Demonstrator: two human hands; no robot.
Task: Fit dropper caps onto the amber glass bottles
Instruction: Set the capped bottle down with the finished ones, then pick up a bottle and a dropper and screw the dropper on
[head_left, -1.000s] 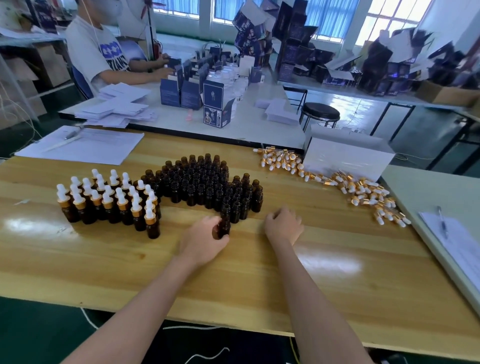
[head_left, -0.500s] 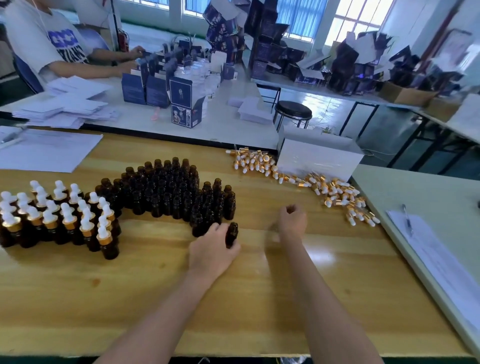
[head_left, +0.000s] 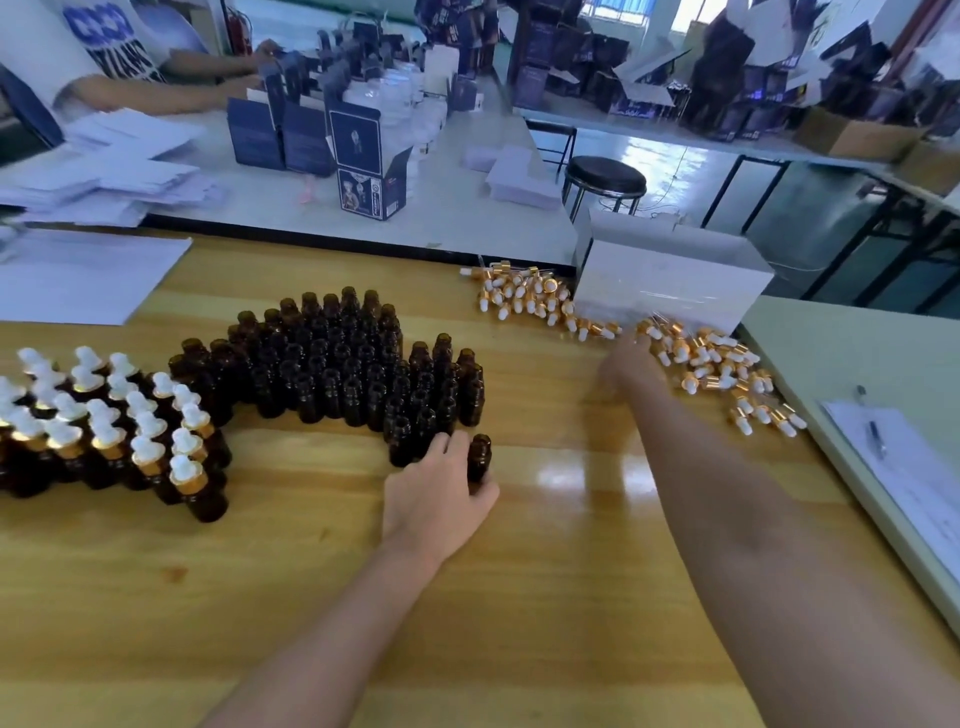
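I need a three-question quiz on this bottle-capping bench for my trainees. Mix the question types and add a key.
1. Fill in: the capped bottles stand to the ___ of the uncapped cluster.
2. The right hand is nearest the: A) capped bottles B) loose dropper caps C) uncapped cluster.
3. True or false: the left hand grips one uncapped bottle.
Key: 1 left; 2 B; 3 true.
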